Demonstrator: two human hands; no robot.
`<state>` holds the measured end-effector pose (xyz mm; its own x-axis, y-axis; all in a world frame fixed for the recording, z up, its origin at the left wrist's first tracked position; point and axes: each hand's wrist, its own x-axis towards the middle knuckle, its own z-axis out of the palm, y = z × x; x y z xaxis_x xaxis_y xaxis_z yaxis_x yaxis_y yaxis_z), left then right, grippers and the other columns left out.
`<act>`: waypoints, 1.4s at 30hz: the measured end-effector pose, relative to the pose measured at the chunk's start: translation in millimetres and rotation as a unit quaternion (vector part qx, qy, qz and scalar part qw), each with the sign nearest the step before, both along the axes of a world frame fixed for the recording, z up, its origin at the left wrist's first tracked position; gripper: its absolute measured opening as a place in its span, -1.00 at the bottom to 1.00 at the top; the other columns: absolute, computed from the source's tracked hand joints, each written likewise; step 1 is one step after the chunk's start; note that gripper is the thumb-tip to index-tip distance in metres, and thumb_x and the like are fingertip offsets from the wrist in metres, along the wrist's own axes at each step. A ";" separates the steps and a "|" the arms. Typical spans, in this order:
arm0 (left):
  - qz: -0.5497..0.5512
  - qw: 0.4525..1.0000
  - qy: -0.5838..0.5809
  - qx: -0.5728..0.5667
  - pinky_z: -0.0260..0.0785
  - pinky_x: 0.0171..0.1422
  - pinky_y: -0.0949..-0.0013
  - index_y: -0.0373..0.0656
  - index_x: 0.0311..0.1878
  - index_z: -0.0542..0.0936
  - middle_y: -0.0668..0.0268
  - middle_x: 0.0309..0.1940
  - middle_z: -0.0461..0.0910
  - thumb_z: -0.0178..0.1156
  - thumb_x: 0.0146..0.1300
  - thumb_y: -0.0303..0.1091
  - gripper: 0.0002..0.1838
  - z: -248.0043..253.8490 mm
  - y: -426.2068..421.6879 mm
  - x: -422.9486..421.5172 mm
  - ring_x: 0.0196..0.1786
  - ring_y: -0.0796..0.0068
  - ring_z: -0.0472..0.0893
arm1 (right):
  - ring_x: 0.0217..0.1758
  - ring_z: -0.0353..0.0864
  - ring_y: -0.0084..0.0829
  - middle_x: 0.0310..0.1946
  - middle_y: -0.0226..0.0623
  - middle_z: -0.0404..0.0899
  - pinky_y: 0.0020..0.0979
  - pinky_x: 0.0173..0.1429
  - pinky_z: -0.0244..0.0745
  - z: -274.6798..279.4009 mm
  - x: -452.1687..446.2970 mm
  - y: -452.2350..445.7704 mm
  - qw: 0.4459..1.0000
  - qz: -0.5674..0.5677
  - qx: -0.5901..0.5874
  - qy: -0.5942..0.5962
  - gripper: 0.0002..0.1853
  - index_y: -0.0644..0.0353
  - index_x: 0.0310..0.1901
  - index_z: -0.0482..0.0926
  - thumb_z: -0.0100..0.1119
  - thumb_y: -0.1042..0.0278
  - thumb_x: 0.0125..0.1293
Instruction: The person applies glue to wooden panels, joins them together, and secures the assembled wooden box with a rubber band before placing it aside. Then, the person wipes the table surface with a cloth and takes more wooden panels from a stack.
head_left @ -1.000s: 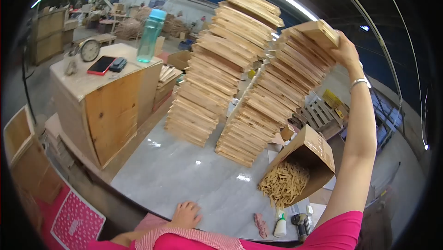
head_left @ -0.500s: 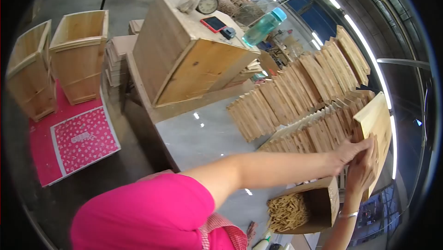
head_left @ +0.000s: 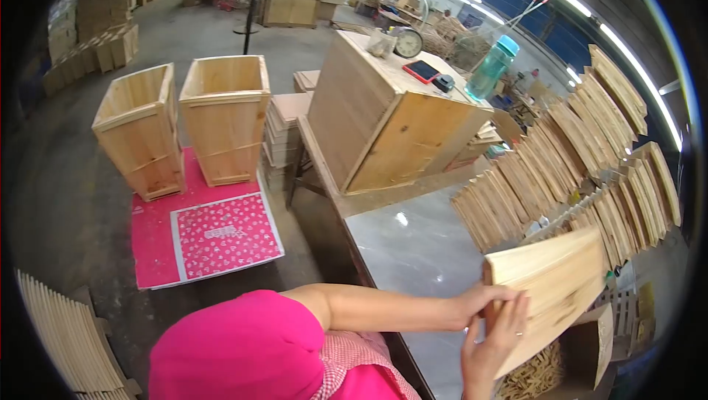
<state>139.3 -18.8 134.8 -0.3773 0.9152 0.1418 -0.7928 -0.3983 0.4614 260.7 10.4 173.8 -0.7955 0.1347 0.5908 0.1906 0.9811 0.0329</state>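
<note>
A pale wooden panel (head_left: pixel 554 282) is held up at a tilt over the right side of the table. My left hand (head_left: pixel 479 305) grips its near-left edge, with the thumb showing and the other fingers hidden behind the wood. Close beside it, my right hand (head_left: pixel 501 335) holds the same edge, fingers lying against the panel; a ring shows on one finger. Below the panel, partly covered by it, is a cardboard box (head_left: pixel 594 345) with many small wood strips (head_left: pixel 535 374) in it.
Rows of upright wooden boards (head_left: pixel 538 171) line the table's far right. A large wooden box (head_left: pixel 398 123) carries a teal bottle (head_left: pixel 493 69), a red phone (head_left: pixel 421 71) and a dial clock (head_left: pixel 407 43). Two tapered wooden bins (head_left: pixel 225 123) stand on a pink sheet (head_left: pixel 158 241) at left.
The view has swung to the left. Both hands have brought the panel away from the board rows, lower and nearer to me, and its broad face now shows.
</note>
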 end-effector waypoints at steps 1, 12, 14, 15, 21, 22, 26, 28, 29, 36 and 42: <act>0.004 1.000 -0.010 -0.022 0.42 0.31 0.32 -0.31 0.20 0.53 0.12 0.14 0.62 0.28 0.28 -0.23 -0.51 -28.1 -2.6 -6.3 0.19 0.33 0.59 | 0.57 0.09 0.27 0.46 0.36 0.17 0.07 0.60 -0.03 -23.6 -2.8 -1.4 0.999 0.020 -0.032 -0.008 -0.25 0.52 0.41 0.26 0.31 0.46 0.20; 0.027 0.963 -0.106 -0.246 0.46 0.30 0.16 -0.20 0.27 0.49 0.18 0.16 0.59 0.29 0.29 -0.20 -0.48 -165.3 -72.7 -37.9 0.24 0.30 0.56 | 0.47 0.24 0.28 0.38 0.34 0.31 0.08 0.55 0.09 -133.3 -33.4 -0.1 0.926 0.186 -0.293 -0.151 -0.32 0.48 0.33 0.38 0.33 0.31 0.22; 0.093 0.955 -0.077 -0.269 0.46 0.31 0.12 -0.22 0.24 0.52 0.16 0.16 0.60 0.31 0.33 -0.16 -0.49 -155.9 -82.3 -46.7 0.24 0.25 0.57 | 0.48 0.26 0.21 0.38 0.28 0.34 0.04 0.58 0.08 -137.3 -41.5 30.0 0.938 0.164 -0.267 -0.146 -0.34 0.45 0.34 0.39 0.29 0.30 0.26; 0.106 0.938 -0.042 -0.328 0.45 0.32 0.10 -0.23 0.23 0.53 0.15 0.16 0.60 0.30 0.35 -0.15 -0.51 -164.2 -89.0 -53.5 0.24 0.21 0.58 | 0.49 0.27 0.18 0.39 0.26 0.34 0.03 0.58 0.09 -142.3 -46.8 53.7 0.948 0.140 -0.261 -0.120 -0.35 0.43 0.36 0.39 0.27 0.30 0.28; 0.109 0.870 0.082 -0.474 0.41 0.38 0.11 -0.25 0.29 0.45 0.03 0.28 0.50 0.16 0.48 -0.14 -0.53 -156.4 -169.3 -37.3 0.36 0.18 0.51 | 0.44 0.32 0.19 0.32 0.30 0.38 -0.03 0.51 0.23 -216.6 -81.7 242.0 0.981 -0.086 -0.165 -0.056 -0.41 0.46 0.31 0.40 0.22 0.32 0.32; 0.115 0.868 0.074 -0.476 0.40 0.40 0.11 -0.25 0.31 0.43 0.02 0.30 0.48 0.14 0.50 -0.16 -0.54 -157.5 -172.4 -31.8 0.39 0.16 0.48 | 0.40 0.35 0.21 0.29 0.32 0.41 -0.03 0.47 0.28 -203.8 -87.2 243.2 0.976 -0.132 -0.161 -0.067 -0.45 0.47 0.27 0.44 0.22 0.30 0.33; 0.063 0.890 0.036 -0.449 0.37 0.43 0.18 -0.26 0.34 0.41 0.03 0.31 0.48 0.10 0.53 -0.16 -0.53 -162.7 -154.6 -20.6 0.42 0.20 0.46 | 0.27 0.47 0.22 0.22 0.29 0.47 0.01 0.37 0.38 -208.9 -117.0 272.7 0.952 -0.139 -0.228 -0.148 -0.50 0.42 0.19 0.50 0.22 0.24 0.33; 0.077 0.878 0.060 -0.469 0.39 0.38 0.18 -0.22 0.27 0.48 0.10 0.24 0.53 0.15 0.49 -0.13 -0.56 -177.7 -141.5 -19.8 0.33 0.25 0.51 | 0.15 0.55 0.20 0.15 0.26 0.51 0.02 0.30 0.44 -207.9 -131.5 270.4 0.950 -0.175 -0.173 -0.189 -0.54 0.38 0.13 0.54 0.23 0.20 0.32; 0.093 0.866 0.078 -0.485 0.42 0.32 0.18 -0.17 0.20 0.55 0.18 0.16 0.59 0.19 0.44 -0.11 -0.59 -185.5 -137.7 -18.6 0.24 0.30 0.55 | 0.15 0.55 0.20 0.15 0.26 0.51 0.02 0.30 0.44 -214.4 -136.9 274.7 0.951 -0.175 -0.174 -0.186 -0.54 0.38 0.13 0.54 0.23 0.20 0.32; 0.159 0.866 0.134 -0.455 0.53 -0.13 0.37 -0.24 0.00 0.64 0.28 -0.21 0.68 0.29 0.30 -0.31 -0.73 -204.5 -135.2 -18.2 -0.24 0.44 0.64 | 0.01 0.65 0.16 -0.07 0.30 0.64 0.00 0.17 0.54 -245.7 -162.3 316.8 0.962 -0.098 -0.246 -0.071 -0.56 0.37 0.07 0.60 0.20 0.28 0.21; 0.223 0.912 -0.101 -0.330 0.50 0.34 0.06 -0.32 0.37 0.38 0.08 0.22 0.55 0.23 0.32 -0.51 -0.44 -159.8 -156.8 -17.9 0.26 0.14 0.58 | 0.04 0.65 0.10 -0.07 0.18 0.67 -0.05 0.17 0.51 -153.8 -178.0 248.2 0.956 -0.046 -0.290 0.024 -0.45 0.31 0.13 0.59 0.18 -0.02 0.32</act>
<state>121.4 -175.6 -25.0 -0.6900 0.5257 -0.4975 -0.7153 -0.3902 0.5797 82.6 258.6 19.9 -0.7383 0.5189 0.4309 0.2655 0.8108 -0.5216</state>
